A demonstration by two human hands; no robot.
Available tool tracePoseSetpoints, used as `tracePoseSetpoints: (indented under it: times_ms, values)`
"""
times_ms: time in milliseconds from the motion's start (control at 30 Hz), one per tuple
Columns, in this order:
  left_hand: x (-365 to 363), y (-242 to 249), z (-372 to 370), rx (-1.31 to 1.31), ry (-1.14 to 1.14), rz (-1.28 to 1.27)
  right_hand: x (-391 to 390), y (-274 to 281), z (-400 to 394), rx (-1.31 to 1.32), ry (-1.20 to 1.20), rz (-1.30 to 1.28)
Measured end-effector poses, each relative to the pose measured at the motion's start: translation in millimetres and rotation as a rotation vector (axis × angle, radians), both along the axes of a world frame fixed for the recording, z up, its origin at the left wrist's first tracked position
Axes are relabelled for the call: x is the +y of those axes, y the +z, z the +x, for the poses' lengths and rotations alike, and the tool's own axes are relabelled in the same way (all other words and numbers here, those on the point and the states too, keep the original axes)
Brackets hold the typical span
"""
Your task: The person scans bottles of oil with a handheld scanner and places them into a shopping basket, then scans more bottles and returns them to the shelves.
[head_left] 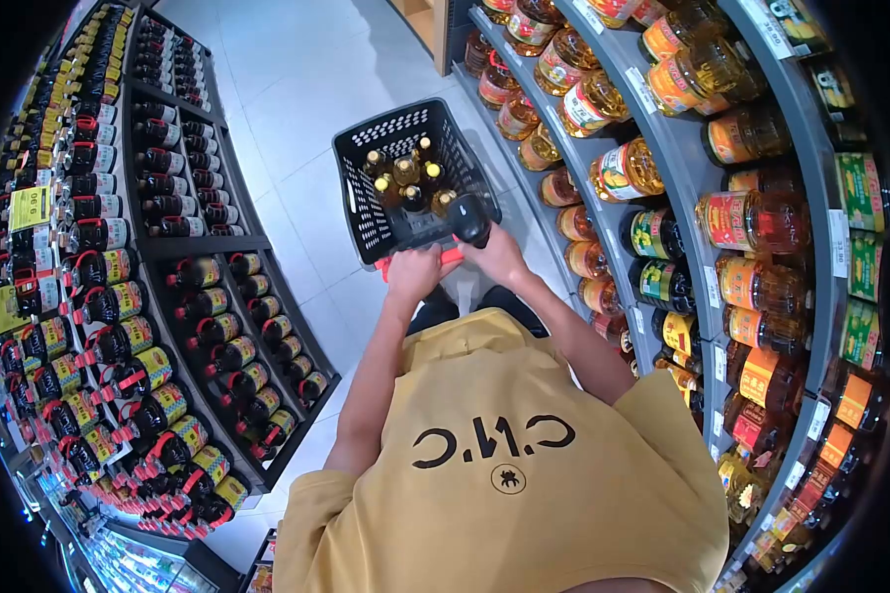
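Observation:
My left hand point(414, 272) is closed around the red handle point(451, 256) of a black shopping basket cart point(351, 198). Close beside it, my right hand point(496, 257) is closed at a glossy black, round-ended object point(469, 219), possibly a bottle. That object sits over the cart's near right corner and its full shape is hidden. Inside the cart, several bottles stand upright, among them a yellow-capped bottle point(383, 188) and a dark bottle point(412, 201). The fingers of my right hand are partly covered.
On the left, a dark shelf point(237, 243) holds rows of dark bottles with red caps and handles. A grey shelf point(697, 188) on the right carries large jugs of golden oil point(628, 170). Pale floor tiles point(277, 89) run ahead between them.

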State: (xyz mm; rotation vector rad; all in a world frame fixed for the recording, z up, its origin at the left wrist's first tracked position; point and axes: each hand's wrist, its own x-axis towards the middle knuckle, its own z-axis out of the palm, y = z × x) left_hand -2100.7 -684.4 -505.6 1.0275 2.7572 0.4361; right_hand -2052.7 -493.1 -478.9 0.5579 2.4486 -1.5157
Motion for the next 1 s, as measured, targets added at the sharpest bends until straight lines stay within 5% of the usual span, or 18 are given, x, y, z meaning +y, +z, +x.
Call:
tracePoseSetpoints:
  times_ms: [400, 1000]
  values:
    - [13, 8, -65, -0.012, 0.036, -0.1, 12, 12, -66, -0.022, 0.015, 0.019]
    - [27, 3, -146, 0.044, 0.1, -0.081, 57, 11, -171, -0.132, 0.318, -0.279]
